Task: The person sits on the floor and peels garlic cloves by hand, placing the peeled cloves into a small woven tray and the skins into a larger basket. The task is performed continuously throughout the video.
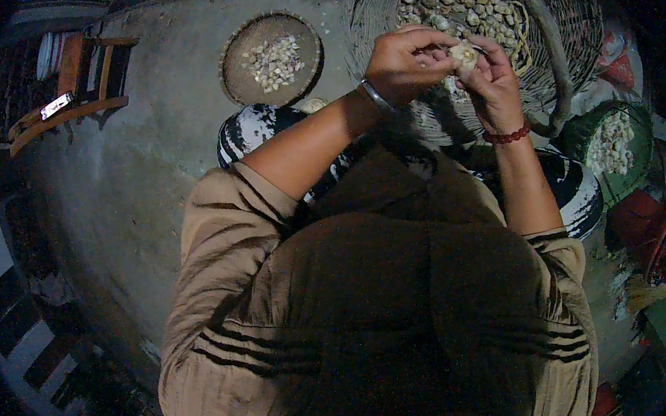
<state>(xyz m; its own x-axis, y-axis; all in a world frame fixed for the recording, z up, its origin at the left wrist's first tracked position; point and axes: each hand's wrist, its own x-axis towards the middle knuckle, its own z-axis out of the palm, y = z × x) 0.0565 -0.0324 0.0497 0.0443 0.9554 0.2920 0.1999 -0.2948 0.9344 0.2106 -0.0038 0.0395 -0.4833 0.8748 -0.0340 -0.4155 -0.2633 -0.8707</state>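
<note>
A pale garlic bulb is held between the fingertips of both my hands, above the near side of a large wicker basket. My left hand, with a metal bangle at the wrist, grips the bulb from the left. From the right, my right hand pinches it, a red bead bracelet on that wrist. Behind my hands, many garlic bulbs lie in the basket. Left of it, a round woven tray holds a pile of loose garlic cloves.
The basket's thick handle arches over its right side. A green container with whitish pieces and a red container stand at the right. A wooden chair is at the upper left on the concrete floor.
</note>
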